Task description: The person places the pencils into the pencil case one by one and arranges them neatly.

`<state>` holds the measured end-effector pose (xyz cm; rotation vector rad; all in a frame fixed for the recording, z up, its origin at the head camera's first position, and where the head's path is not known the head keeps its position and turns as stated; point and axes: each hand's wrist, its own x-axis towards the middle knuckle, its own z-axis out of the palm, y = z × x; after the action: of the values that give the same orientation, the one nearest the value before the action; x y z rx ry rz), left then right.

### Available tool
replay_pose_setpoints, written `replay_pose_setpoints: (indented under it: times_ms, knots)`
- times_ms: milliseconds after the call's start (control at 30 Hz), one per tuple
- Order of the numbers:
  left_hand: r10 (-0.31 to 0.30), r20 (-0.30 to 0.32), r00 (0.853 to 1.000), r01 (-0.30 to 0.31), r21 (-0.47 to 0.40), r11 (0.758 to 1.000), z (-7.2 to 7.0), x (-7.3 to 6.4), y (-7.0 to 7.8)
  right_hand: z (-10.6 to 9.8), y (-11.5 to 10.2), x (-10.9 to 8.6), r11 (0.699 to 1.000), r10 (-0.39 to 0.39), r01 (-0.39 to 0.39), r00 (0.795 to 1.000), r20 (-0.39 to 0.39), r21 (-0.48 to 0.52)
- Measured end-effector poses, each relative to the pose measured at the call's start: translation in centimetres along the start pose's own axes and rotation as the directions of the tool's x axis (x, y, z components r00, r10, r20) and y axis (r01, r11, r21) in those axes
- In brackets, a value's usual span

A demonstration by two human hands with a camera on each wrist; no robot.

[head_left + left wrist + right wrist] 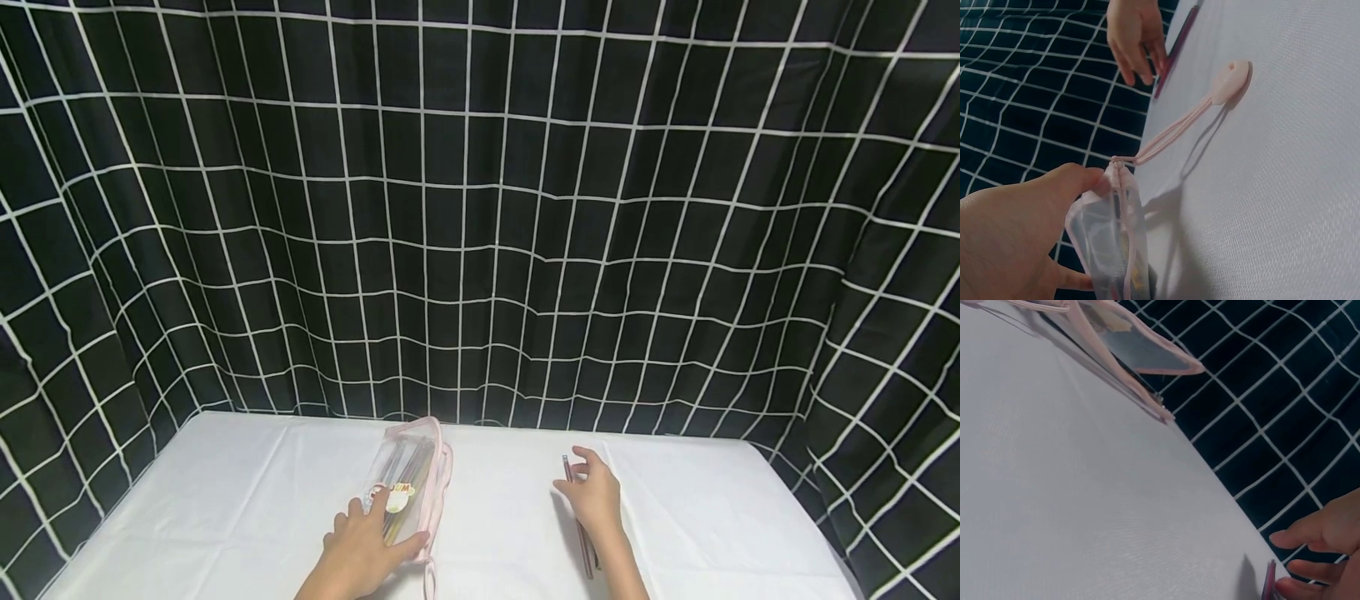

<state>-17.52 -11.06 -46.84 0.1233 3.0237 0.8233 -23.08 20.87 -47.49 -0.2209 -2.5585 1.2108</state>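
A clear pencil case (420,467) with pink edging lies left of centre, with several long pens or pencils visible inside. My left hand (360,546) grips its near end, thumb at the pink edge and fingers over the clear side. From that end a pink cord with a pale pink tag (1230,82) trails over the cloth. To the right, my right hand (596,496) is beside a slim dark-red pencil (583,546), thumb and forefinger spread apart. In the right wrist view the pencil's end (1269,578) shows right at the lower fingertips.
A white cloth (262,492) covers the table. Behind it and at both sides hangs a black curtain (480,208) with a white grid, meeting the table's far edge. The case's open-looking pink zip edge (1116,369) faces the right hand.
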Motion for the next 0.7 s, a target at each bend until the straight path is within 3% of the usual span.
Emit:
replay_pose_setpoints:
  times_ms: [700]
  knots:
    - [-0.003,0.009,1.0,0.003,-0.001,1.0,-0.03,-0.08,-0.03,-0.3,-0.03,-0.06,0.997,0.03,-0.022,0.992,0.12,-0.071]
